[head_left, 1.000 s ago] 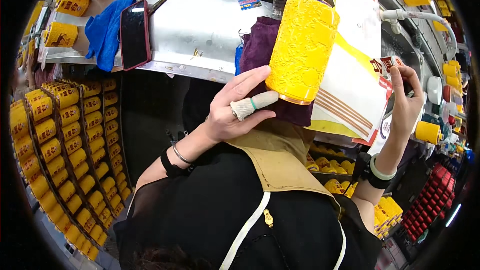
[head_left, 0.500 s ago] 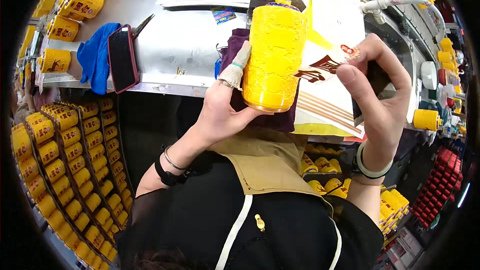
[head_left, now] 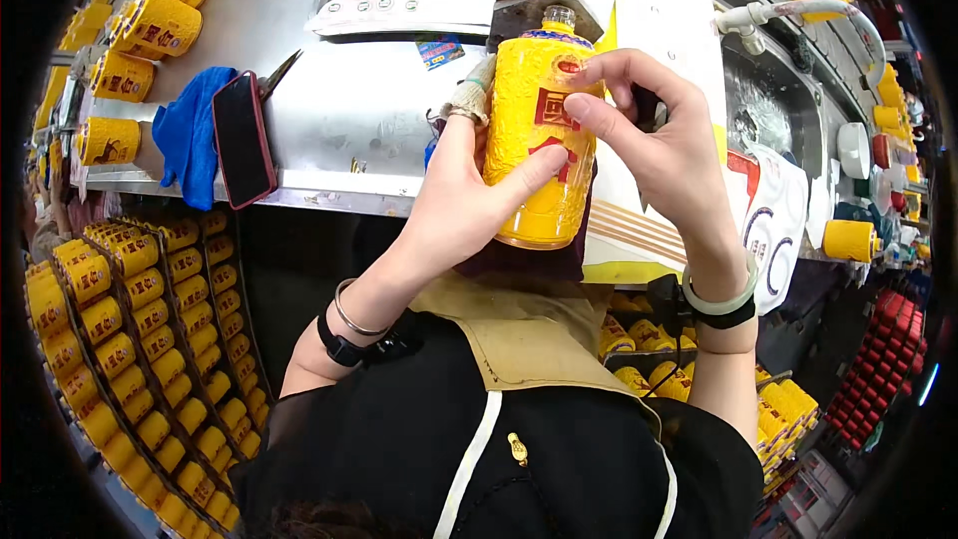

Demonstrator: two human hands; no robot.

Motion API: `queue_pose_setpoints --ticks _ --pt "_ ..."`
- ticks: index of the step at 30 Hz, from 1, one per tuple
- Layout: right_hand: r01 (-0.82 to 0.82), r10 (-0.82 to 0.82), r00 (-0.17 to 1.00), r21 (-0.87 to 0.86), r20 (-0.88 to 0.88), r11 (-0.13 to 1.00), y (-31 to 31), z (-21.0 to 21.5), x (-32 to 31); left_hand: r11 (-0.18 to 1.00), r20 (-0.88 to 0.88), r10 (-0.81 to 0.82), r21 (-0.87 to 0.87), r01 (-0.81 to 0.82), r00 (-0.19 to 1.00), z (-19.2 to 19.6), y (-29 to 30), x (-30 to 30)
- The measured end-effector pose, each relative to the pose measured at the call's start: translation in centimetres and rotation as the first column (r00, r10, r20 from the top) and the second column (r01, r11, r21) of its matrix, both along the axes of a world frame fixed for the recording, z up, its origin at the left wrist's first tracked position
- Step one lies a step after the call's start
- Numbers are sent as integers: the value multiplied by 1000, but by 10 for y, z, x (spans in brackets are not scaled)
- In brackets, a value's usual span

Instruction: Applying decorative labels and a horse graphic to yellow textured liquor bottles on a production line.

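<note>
The left hand (head_left: 461,195) is clamped around the yellow bottle (head_left: 521,135), whose base reaches past the front edge of the bench (head_left: 349,105), over a purple cloth (head_left: 544,264). The right hand (head_left: 667,145) has thumb and forefinger slightly apart at the red label (head_left: 555,108). Bare metal stretches from the left hand to the phone (head_left: 243,140). The left thumb covers part of the label; some left fingers are hidden behind the bottle.
</note>
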State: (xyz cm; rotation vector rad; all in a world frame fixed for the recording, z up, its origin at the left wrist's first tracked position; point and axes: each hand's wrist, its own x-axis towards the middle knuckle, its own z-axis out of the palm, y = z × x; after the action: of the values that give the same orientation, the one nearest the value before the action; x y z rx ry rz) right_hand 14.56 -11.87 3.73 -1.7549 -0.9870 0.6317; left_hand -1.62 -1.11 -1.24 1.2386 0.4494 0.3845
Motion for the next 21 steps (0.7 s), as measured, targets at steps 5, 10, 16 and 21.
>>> queue_pose_setpoints --ticks 5,10,16,21 --pt "20 -20 1000 45 -16 999 4 -4 3 999 52 48 6 -49 997 6 -8 -1" --pt "38 -34 997 51 -76 998 10 -9 7 998 4 51 46 -51 999 3 -5 -2" --pt "183 -168 975 94 -148 978 18 -12 5 999 27 27 -41 -26 999 7 -4 2" --pt "162 -157 984 68 -80 984 19 -26 4 999 -19 23 -24 -23 1000 9 -2 3"
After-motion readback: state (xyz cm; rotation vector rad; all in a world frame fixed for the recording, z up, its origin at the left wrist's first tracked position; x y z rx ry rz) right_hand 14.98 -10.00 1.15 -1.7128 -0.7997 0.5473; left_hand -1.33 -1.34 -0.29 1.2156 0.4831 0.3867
